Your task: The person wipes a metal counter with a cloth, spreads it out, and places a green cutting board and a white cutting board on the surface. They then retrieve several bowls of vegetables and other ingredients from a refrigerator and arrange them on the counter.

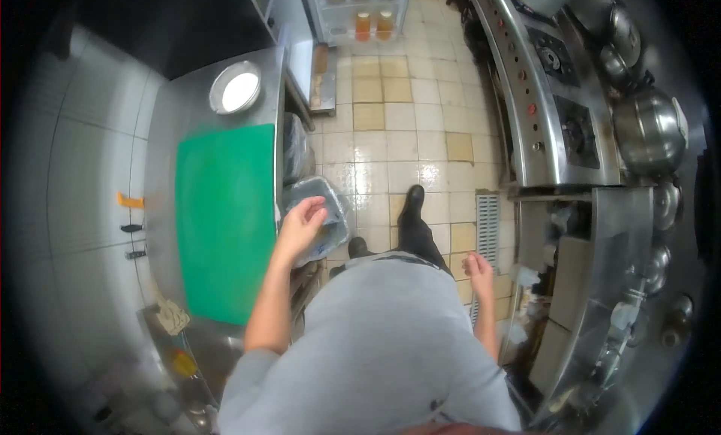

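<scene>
The board is plain green; the shirt, grey; the shoes, black. Floor tiles mix cream and tan.

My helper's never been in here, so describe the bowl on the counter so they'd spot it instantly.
On your left is a steel counter with a big green board. Just beyond the board's far edge sits the bowl. It's round with a bright white middle, unlike the flat, rectangular board.

This is a kitchen, a professional one by the look of it: a long steel range with burners, big metal pots beside it. Across the tiled floor, a green cutting board covers much of a steel counter, near an open fridge door.
</scene>
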The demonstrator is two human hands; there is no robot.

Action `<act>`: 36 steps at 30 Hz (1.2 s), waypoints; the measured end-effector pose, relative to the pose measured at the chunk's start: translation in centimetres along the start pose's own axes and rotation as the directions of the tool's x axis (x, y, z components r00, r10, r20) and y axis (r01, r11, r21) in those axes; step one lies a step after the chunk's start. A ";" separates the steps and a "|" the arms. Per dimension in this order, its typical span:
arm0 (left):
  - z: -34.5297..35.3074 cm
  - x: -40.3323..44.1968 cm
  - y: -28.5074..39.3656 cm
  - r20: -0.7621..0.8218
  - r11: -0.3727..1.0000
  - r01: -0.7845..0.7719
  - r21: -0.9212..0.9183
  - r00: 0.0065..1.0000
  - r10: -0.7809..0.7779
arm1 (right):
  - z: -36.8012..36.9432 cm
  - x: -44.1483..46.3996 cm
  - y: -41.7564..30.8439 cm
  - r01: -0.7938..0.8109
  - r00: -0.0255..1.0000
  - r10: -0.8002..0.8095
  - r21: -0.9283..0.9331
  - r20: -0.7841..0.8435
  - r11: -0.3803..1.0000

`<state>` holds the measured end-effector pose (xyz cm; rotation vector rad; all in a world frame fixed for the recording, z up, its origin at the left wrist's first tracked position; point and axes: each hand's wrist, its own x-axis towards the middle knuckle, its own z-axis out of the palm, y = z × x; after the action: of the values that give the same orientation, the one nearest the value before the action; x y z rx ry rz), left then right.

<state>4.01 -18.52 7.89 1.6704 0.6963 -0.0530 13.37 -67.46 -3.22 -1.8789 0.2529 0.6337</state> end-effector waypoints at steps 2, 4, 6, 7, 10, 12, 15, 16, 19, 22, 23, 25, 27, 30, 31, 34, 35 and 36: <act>1.5 2.5 1.8 0.050 0.997 -0.001 0.071 0.999 -0.002 | -1.0 2.6 -0.7 -0.036 0.998 0.041 0.106 -0.049 0.994; 2.8 4.8 1.0 0.024 0.996 -0.020 0.084 1.000 0.018 | -1.5 5.8 -1.8 -0.108 0.983 0.141 0.260 -0.113 0.960; 3.7 6.4 0.1 -0.036 0.990 0.041 0.133 0.999 -0.037 | -2.0 10.6 -4.8 -0.138 0.985 0.161 0.280 -0.061 0.950; 4.1 6.6 -0.6 -0.098 0.983 0.076 0.166 0.993 -0.060 | -2.3 12.6 -6.1 -0.179 0.981 0.195 0.308 -0.022 0.934; 5.3 6.2 -3.5 -0.262 0.919 0.246 0.309 0.950 -0.167 | -3.8 22.5 -9.2 -0.030 0.998 0.019 0.192 0.057 0.981; 6.5 5.7 -3.2 -0.248 0.870 0.405 0.280 0.906 -0.342 | -4.6 29.0 -13.9 0.009 0.995 -0.023 0.135 0.102 0.991; 8.6 5.2 -3.5 -0.333 0.878 0.427 0.218 0.878 -0.345 | -3.7 35.3 -21.4 0.078 0.984 -0.089 0.073 0.157 0.994; 8.9 5.5 -4.6 -0.341 0.869 0.477 0.130 0.845 -0.413 | -3.0 37.3 -23.7 0.131 0.976 -0.142 0.077 0.164 0.988; 9.2 7.6 -6.5 -0.334 0.807 0.582 0.104 0.784 -0.523 | -0.6 42.0 -28.3 0.161 0.961 -0.177 0.088 0.211 0.983; 8.7 11.5 -8.7 -0.291 0.752 0.636 0.173 0.762 -0.578 | 2.4 46.0 -28.6 0.189 0.923 -0.203 0.073 0.327 0.979; 8.6 13.0 -8.5 -0.282 0.738 0.650 0.182 0.753 -0.594 | 3.5 46.2 -28.9 0.173 0.922 -0.181 0.054 0.343 0.983; 8.1 16.8 -8.0 -0.256 0.760 0.631 0.156 0.769 -0.586 | 5.2 46.2 -30.1 0.173 0.914 -0.142 -0.047 0.380 0.984; 7.2 21.0 -8.0 -0.251 0.775 0.610 0.163 0.786 -0.566 | 5.9 47.6 -30.0 0.247 0.865 -0.144 -0.158 0.480 0.956; 4.2 27.7 -4.2 -0.240 0.749 0.625 0.221 0.779 -0.579 | 7.3 49.2 -31.9 0.269 0.875 -0.153 -0.197 0.460 0.943; 3.3 30.1 -3.1 -0.229 0.775 0.597 0.208 0.800 -0.555 | 7.7 50.0 -32.9 0.262 0.879 -0.150 -0.195 0.452 0.945; 0.1 36.4 0.0 -0.235 0.835 0.453 0.312 0.889 -0.394 | 8.0 51.4 -35.7 0.206 0.931 -0.143 -0.160 0.335 0.965; -1.3 38.2 1.1 -0.234 0.828 0.458 0.323 0.887 -0.398 | 8.1 51.7 -36.5 0.191 0.944 -0.143 -0.140 0.298 0.972; -2.6 40.2 2.1 -0.237 0.821 0.463 0.333 0.884 -0.403 | 8.3 52.2 -37.2 0.178 0.954 -0.142 -0.118 0.262 0.977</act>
<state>36.91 0.28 -6.02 1.8638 1.2461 -0.4130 71.42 -38.99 -3.85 -1.9059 -0.1128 0.7869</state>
